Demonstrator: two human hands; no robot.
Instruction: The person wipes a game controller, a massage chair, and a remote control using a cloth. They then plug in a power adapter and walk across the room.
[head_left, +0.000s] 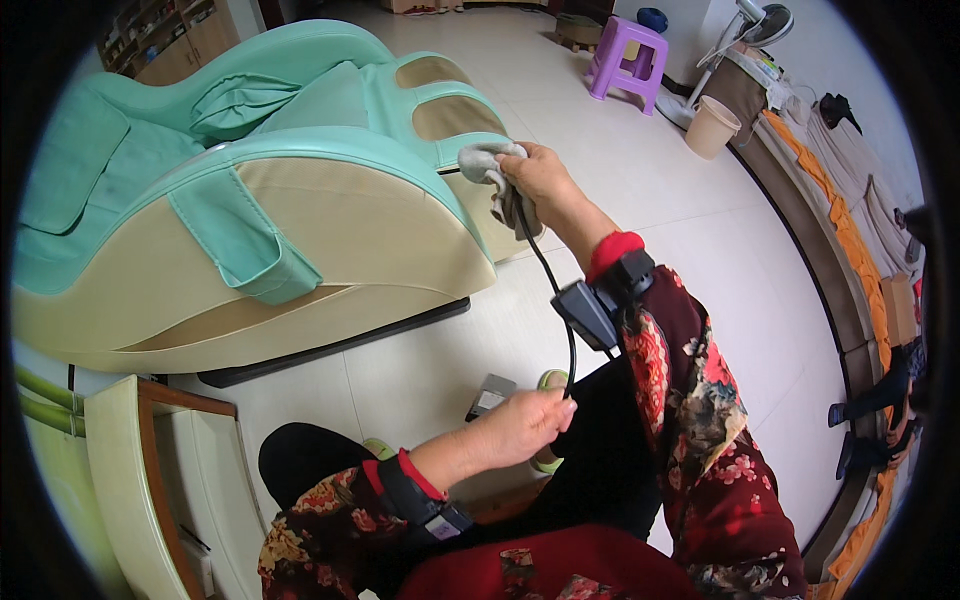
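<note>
A black cable (541, 262) runs between my two hands in a loose curve. My right hand (541, 176), held out near the footrest of a massage chair, is closed around a grey cloth (484, 161) and the upper part of the cable. Lower down, my left hand (517, 429) pinches the cable between thumb and fingers. Past my right wrist hangs a black box-shaped device (585, 315), strapped at the sleeve. A small grey metal box (493, 395) lies on the floor, partly behind my left hand.
The green and cream massage chair (352, 210) fills the left. An open cream cabinet (120, 450) is at lower left. A purple stool (630, 60), a beige bucket (711, 127) and a white fan (679, 109) stand at upper right. Along the right runs a brown sofa (817, 262); another person's legs (870, 405) show there.
</note>
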